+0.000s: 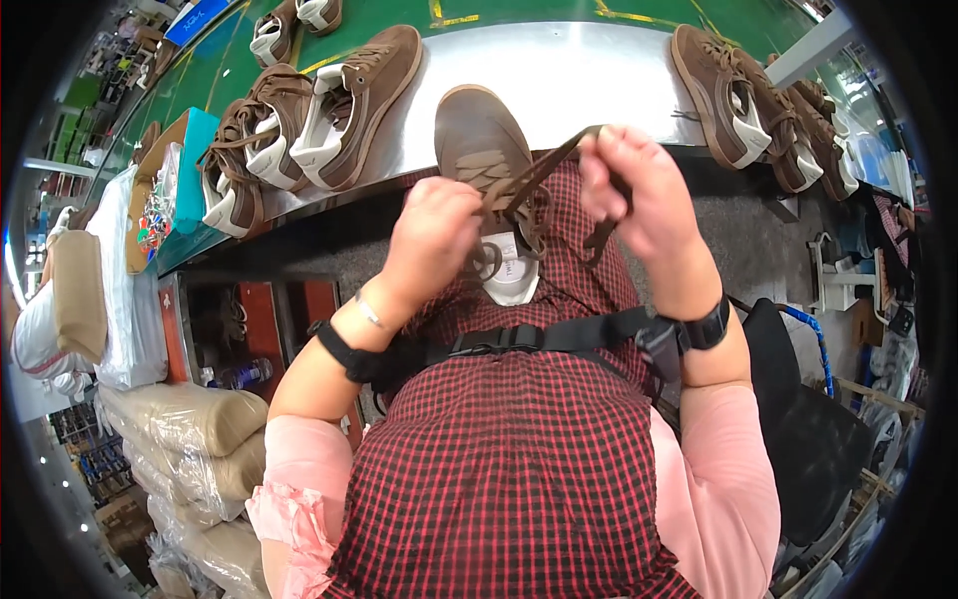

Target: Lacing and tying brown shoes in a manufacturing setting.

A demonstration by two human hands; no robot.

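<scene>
Across the near edge of the metal counter (589, 75) sits a brown shoe (477, 130), toe over the metal, heel toward the lap. Bare surface opens widely rightward before the right-hand shoes (711, 85); the left-hand shoes (384, 75) stand closer. The right hand (639, 190) pinches a taut lace (552, 165); the left hand (434, 235) curls closed at the lacing, its exact hold blurred.

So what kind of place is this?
Probably a shoe factory or workshop: brown sneakers line a metal worktable, and the person's right hand holds the brown lace of another sneaker.
</scene>
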